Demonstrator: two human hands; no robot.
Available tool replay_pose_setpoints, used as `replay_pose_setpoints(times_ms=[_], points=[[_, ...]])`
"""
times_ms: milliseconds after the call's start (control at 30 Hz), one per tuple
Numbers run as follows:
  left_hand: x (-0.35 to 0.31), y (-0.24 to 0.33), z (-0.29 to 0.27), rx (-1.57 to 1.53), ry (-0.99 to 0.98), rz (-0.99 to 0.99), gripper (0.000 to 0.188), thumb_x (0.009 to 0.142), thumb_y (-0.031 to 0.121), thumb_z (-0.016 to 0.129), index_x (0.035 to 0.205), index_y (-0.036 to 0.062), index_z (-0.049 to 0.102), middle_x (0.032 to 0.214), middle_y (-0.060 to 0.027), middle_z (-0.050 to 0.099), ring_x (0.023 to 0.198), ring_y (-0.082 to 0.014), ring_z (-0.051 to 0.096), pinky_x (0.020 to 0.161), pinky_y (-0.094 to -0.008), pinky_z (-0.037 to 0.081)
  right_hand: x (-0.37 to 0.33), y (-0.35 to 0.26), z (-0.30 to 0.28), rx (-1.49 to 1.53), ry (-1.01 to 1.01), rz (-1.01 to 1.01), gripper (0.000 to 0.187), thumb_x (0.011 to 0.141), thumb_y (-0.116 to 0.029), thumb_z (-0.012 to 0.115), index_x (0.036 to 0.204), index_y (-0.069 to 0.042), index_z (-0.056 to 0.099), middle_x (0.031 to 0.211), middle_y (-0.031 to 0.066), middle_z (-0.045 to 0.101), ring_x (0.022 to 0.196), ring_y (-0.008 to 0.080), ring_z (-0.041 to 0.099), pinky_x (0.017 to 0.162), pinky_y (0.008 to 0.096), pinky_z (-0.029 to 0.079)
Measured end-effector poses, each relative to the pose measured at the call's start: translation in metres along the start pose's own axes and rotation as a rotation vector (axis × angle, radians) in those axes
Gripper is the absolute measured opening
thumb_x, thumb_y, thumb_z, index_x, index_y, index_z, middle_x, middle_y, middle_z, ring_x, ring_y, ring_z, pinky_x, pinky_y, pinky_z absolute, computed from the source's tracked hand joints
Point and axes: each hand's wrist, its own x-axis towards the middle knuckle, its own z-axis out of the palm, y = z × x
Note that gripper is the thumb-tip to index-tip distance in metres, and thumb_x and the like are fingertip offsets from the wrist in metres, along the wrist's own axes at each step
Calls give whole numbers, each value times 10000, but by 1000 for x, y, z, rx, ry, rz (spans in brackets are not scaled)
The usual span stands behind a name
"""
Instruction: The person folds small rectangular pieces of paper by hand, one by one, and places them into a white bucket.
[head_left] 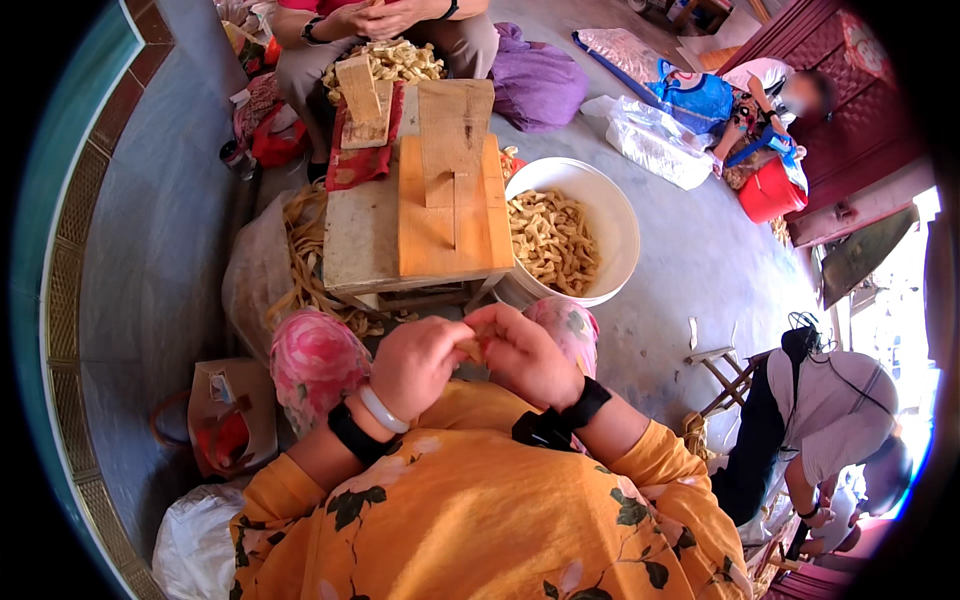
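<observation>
My left hand (pixel 418 366) and my right hand (pixel 527 358) meet above my lap, fingers pinched together. Between them is a small tan piece (pixel 468 347), mostly covered by the fingers; its exact kind I cannot make out. Just beyond stands a low worktable (pixel 360 240), bearing an orange-brown wooden block (pixel 425 257) with an upright board (pixel 455 110) and a thin metal pin. To the table's right, a white bucket (pixel 622 235) holds many small tan knotted pieces (pixel 548 238).
Long tan strips (pixel 300 250) hang and lie left of the table. A paper bag (pixel 232 425) stands by my left knee. Across the table sits a person (pixel 385 20) with tan pieces in the lap. A purple cloth bundle (pixel 537 80) lies behind the bucket; another person (pixel 830 400) bends at the right.
</observation>
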Motion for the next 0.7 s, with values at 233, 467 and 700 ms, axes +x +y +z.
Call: replay_pose_setpoints(times_ms=[233,467,700], points=[[-13,-31,10,-1123,-196,-756,154,827,36,660,962,48,588,1015,-2,560,894,-111,535,780,-259,458,7,17,-3,-873,299,-512,322,698,90,585,990,-32,526,885,125,576,757,292,573,680,344,481],[-11,-22,4,-850,-33,-488,97,880,65,613,953,2,602,992,-27,554,902,-113,531,815,-235,435,0,9,4,-688,119,-499,214,759,9,640,947,-17,542,845,107,586,722,273,568,658,353,457],[-7,-8,-2,-590,-11,-432,139,930,120,553,986,13,620,797,-45,599,722,-117,559,680,-246,462,-2,5,4,-791,41,-389,116,880,-102,599,822,-6,568,672,110,537,611,290,539,584,344,441]])
